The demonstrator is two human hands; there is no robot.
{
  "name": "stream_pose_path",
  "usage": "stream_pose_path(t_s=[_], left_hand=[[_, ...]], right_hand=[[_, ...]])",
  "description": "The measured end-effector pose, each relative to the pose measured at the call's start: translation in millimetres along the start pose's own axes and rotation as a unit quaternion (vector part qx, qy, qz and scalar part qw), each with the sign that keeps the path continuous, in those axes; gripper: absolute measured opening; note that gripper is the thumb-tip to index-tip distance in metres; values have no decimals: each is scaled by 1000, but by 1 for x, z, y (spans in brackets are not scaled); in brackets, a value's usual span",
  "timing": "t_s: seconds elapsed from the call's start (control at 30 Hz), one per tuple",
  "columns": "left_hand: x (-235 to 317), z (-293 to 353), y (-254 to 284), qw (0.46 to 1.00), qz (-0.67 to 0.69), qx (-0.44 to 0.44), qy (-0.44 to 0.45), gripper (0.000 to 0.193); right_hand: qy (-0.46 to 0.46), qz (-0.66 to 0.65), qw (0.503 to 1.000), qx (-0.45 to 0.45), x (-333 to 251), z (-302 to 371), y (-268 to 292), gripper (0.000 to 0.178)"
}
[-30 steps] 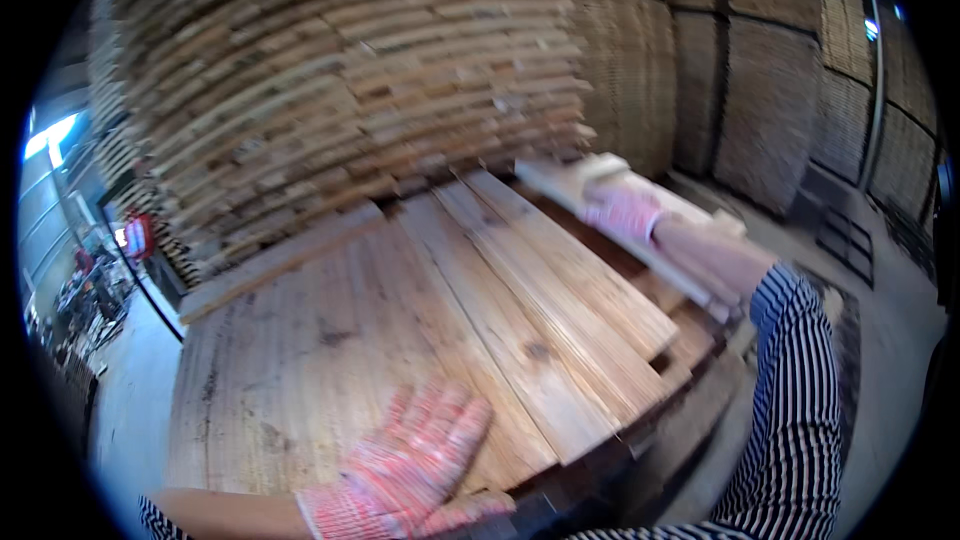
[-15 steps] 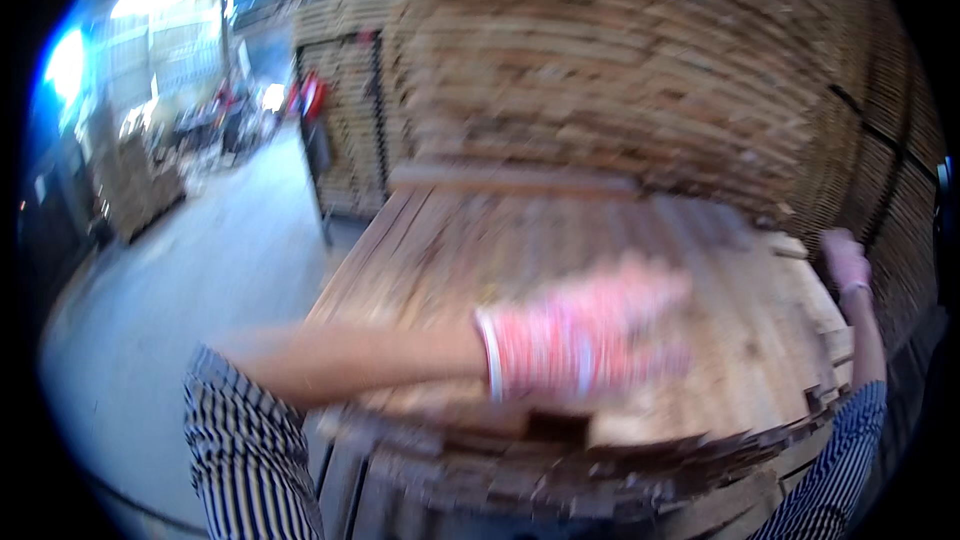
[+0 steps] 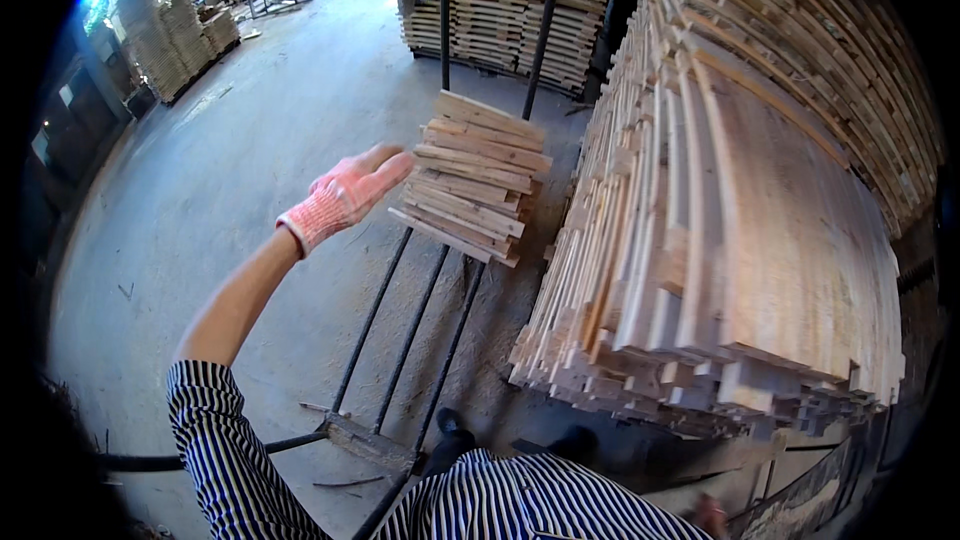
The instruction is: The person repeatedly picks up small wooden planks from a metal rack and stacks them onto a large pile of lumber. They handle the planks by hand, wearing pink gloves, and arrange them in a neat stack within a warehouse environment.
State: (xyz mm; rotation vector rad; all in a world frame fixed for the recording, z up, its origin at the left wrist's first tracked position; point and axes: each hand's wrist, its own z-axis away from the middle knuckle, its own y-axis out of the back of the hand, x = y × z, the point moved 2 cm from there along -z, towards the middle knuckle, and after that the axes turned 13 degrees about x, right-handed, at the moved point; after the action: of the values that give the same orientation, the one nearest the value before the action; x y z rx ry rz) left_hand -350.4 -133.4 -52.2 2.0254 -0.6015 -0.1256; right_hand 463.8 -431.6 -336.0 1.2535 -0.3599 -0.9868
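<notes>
My left hand, in a pink-and-white knit glove with bare fingertips, reaches out over the floor with its fingers stretched out and nothing in them. Its fingertips are at the left ends of a small pile of short wooden boards; whether they touch I cannot tell. The pile lies across the dark metal bars of a low cart. Only a small blurred piece of my right hand shows at the lower edge, its fingers not readable.
To the right rises a large stack of wooden boards with uneven ends. Farther off stand more stacked boards and, at far left, another stack. My shoes are beside the cart's wooden crosspiece.
The view has swung left and down from the large stack to the cart. My left hand has gone from over that stack to the small pile; my right hand has dropped low.
</notes>
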Motion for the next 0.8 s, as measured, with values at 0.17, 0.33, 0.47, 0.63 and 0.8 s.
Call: stream_pose_path(t_s=[0.17,0.33,0.47,0.63,0.8], left_hand=[[-100,114,-87,994,-16,-104,29,47],[-149,177,-196,981,70,-169,63,58],[-182,245,-292,877,273,-183,351,52],[-194,301,-366,557,407,-142,710,24],[-242,310,-455,391,479,-160,769,38]], right_hand=[[222,2,913,-343,-150,117,-218,68],[454,-113,818,-336,-399,207,-321,58],[359,-108,882,-285,-492,179,-435,55],[179,6,962,-205,-571,80,-485,75],[79,-21,986,-146,-623,-57,-516,87]])
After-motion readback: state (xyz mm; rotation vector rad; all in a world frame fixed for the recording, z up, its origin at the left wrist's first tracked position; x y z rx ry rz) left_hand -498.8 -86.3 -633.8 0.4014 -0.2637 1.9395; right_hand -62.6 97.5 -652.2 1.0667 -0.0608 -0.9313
